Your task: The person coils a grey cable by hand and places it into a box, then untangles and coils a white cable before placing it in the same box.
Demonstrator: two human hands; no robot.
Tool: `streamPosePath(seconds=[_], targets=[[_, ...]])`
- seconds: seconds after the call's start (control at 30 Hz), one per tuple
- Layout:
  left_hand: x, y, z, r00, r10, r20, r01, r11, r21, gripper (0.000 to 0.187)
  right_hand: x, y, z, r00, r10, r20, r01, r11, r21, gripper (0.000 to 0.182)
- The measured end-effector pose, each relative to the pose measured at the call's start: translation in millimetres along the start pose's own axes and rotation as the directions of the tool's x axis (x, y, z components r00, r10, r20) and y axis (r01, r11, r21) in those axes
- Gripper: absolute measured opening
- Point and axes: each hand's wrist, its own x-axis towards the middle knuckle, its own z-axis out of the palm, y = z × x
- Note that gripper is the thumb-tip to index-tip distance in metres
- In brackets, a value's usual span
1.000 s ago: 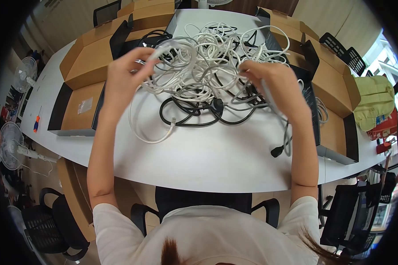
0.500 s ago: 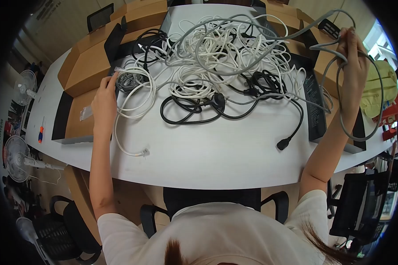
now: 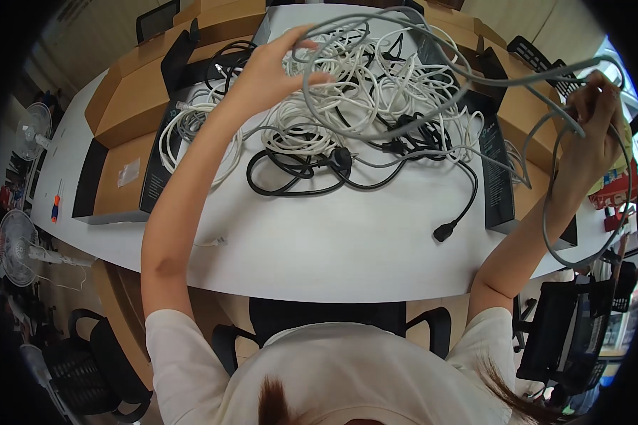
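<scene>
Over the right side of the table, my right hand (image 3: 594,127) is closed on a thick grey cable (image 3: 507,81), whose loops stretch left across the pile and hang below my wrist. My left hand (image 3: 280,71) has its thumb and fingers spread beside the left end of the grey loops, with nothing held. Under the loops lies a tangle of white cables (image 3: 376,92). Black power cables (image 3: 283,191) lie along its near side, one ending in a black connector (image 3: 444,231). Partly behind my left forearm is a coiled white cable (image 3: 169,145).
Open cardboard boxes (image 3: 124,117) line the table's left side, with another box (image 3: 528,120) at the right. An orange-and-blue screwdriver (image 3: 55,210) lies at the left edge. White fans (image 3: 20,237) stand beyond it, and a black chair (image 3: 333,319) is at the near edge.
My left hand has left the coiled white cable and moved up and right to the grey loops, its fingers now spread. My right hand has moved outward and slightly down with the grey cable.
</scene>
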Motion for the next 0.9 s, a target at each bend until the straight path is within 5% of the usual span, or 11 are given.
streamPosePath(seconds=[0.07,0.23,0.37,0.53,0.63,0.73,0.77,0.83,0.87,0.9], targets=[[20,8,0,0.977,-0.097,0.189,0.131,0.976,-0.176,0.034,7,-1,-11,0.997,0.0,-0.072,-0.001,1.0,-0.025,0.035],[37,32,9,0.989,-0.045,0.143,0.133,0.704,-0.698,0.029,32,28,-63,0.949,0.018,-0.314,-0.043,0.996,-0.074,0.03],[23,66,-16,0.965,-0.017,0.26,0.17,0.799,-0.577,0.03,49,76,-131,0.938,-0.067,-0.34,0.01,0.986,-0.166,0.038],[-8,98,-31,0.932,0.044,0.361,0.271,0.579,-0.769,0.024,55,82,-121,0.899,0.075,-0.432,-0.06,0.997,0.047,0.03],[-27,95,-42,0.941,0.11,0.321,0.276,0.301,-0.913,0.025,38,64,-68,0.971,0.119,-0.206,-0.134,0.989,-0.061,0.031],[-50,90,-62,0.97,0.059,0.237,0.239,-0.022,-0.971,0.026,19,87,-23,0.98,0.145,0.138,-0.15,0.988,0.027,0.025],[-58,89,-70,0.975,0.035,0.219,0.221,-0.07,-0.973,0.027,9,93,-3,0.959,0.142,0.245,-0.172,0.979,0.107,0.024],[-76,89,-83,0.982,-0.017,0.187,0.182,-0.157,-0.971,0.029,-13,78,32,0.908,0.119,0.402,-0.063,0.987,-0.148,0.018],[-83,89,-85,0.986,-0.035,0.162,0.154,-0.18,-0.972,0.03,-26,86,48,0.865,0.125,0.485,-0.075,0.99,-0.121,0.016],[-91,87,-86,0.989,-0.053,0.138,0.125,-0.202,-0.971,0.031,-34,75,56,0.753,0.156,0.639,-0.036,0.98,-0.197,0.014]])
